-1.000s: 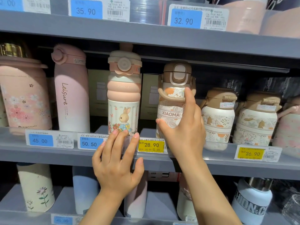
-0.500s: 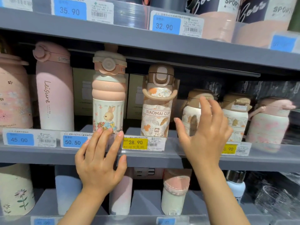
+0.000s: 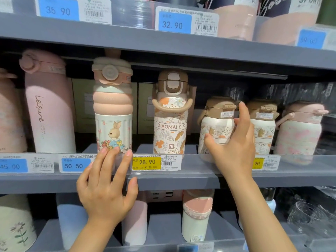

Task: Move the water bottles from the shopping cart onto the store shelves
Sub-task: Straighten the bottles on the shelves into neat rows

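Observation:
My right hand (image 3: 234, 148) wraps a short leaf-print bottle with a brown lid (image 3: 216, 124) on the middle shelf (image 3: 181, 180), thumb on its front, fingers round its right side. To its left stands a taller "XIAOMAI CUP" bottle (image 3: 171, 124), upright and untouched. My left hand (image 3: 107, 193) lies open, fingers spread on the shelf's clear front rail below a rabbit-print bottle (image 3: 112, 110). The shopping cart is out of view.
A second short leaf-print bottle (image 3: 263, 128) and a pink floral one (image 3: 300, 131) stand close on the right. A pink "Leisure" flask (image 3: 47, 106) is at the left. The shelves above and below hold more bottles, with glassware (image 3: 309, 219) at lower right.
My right hand left the "XIAOMAI CUP" bottle, moved right and closed round the short leaf-print bottle. My left hand stayed on the shelf rail.

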Action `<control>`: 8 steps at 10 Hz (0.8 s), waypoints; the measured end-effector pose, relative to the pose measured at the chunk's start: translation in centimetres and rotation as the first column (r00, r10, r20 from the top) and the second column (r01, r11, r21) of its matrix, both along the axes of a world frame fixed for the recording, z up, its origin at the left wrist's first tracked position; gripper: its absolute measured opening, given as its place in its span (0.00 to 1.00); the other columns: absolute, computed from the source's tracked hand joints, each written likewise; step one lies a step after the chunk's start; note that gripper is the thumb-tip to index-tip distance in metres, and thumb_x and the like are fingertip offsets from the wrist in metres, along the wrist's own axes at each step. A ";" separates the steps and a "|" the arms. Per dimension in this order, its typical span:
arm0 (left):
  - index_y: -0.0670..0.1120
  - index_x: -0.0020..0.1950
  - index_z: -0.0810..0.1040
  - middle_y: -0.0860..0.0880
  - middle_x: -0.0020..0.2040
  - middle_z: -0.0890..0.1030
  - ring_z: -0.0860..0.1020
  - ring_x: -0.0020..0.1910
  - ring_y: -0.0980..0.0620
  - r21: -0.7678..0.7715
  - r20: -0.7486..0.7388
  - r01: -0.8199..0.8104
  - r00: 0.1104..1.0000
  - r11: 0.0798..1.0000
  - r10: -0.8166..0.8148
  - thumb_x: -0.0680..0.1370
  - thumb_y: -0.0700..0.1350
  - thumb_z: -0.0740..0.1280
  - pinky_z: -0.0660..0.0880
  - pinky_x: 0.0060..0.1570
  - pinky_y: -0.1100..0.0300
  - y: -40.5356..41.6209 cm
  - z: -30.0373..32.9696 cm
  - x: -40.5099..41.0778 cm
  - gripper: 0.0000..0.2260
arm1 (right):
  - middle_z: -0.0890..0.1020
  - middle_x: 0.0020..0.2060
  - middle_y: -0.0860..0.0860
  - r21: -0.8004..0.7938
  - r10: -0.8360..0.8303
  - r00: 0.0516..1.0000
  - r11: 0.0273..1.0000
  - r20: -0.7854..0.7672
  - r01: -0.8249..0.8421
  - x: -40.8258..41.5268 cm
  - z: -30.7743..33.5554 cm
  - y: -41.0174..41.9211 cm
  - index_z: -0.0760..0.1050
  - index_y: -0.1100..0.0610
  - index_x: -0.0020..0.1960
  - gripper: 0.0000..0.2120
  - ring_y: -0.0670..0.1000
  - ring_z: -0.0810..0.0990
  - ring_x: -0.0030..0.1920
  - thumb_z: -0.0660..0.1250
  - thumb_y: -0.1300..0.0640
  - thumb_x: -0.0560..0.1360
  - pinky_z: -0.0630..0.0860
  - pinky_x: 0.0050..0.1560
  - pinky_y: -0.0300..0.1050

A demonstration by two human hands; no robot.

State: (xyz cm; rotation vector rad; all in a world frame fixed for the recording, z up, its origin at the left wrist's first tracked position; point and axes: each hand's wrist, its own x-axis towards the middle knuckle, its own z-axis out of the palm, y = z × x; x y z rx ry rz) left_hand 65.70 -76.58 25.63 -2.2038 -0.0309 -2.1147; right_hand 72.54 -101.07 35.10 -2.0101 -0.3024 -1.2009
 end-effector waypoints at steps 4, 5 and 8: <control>0.49 0.69 0.71 0.41 0.64 0.78 0.71 0.67 0.42 -0.021 -0.015 0.006 1.000 1.000 -0.006 0.80 0.52 0.56 0.67 0.56 0.46 -0.1 0.0 -0.2 0.20 | 0.75 0.65 0.54 0.060 0.078 0.977 0.996 -0.198 -0.068 -0.2 1.3 -0.3 0.41 0.38 0.75 0.54 0.59 0.76 0.60 0.77 0.49 0.65 0.74 0.55 0.55; 0.48 0.69 0.71 0.41 0.64 0.78 0.71 0.67 0.42 -0.024 -0.011 0.011 1.000 1.000 -0.011 0.80 0.52 0.55 0.67 0.56 0.46 -0.2 -0.1 -0.1 0.20 | 0.78 0.60 0.51 0.015 0.135 0.964 0.991 -0.227 -0.135 -0.3 1.2 -0.8 0.38 0.35 0.74 0.52 0.57 0.78 0.53 0.74 0.50 0.66 0.75 0.52 0.54; 0.48 0.69 0.72 0.41 0.64 0.78 0.72 0.67 0.42 0.001 0.004 0.004 1.000 1.000 -0.004 0.80 0.51 0.56 0.67 0.56 0.46 0.0 -0.1 0.1 0.20 | 0.64 0.72 0.53 -0.125 0.004 0.983 0.992 -0.183 -0.028 -0.7 1.2 0.3 0.39 0.43 0.77 0.55 0.57 0.67 0.69 0.75 0.41 0.66 0.71 0.59 0.55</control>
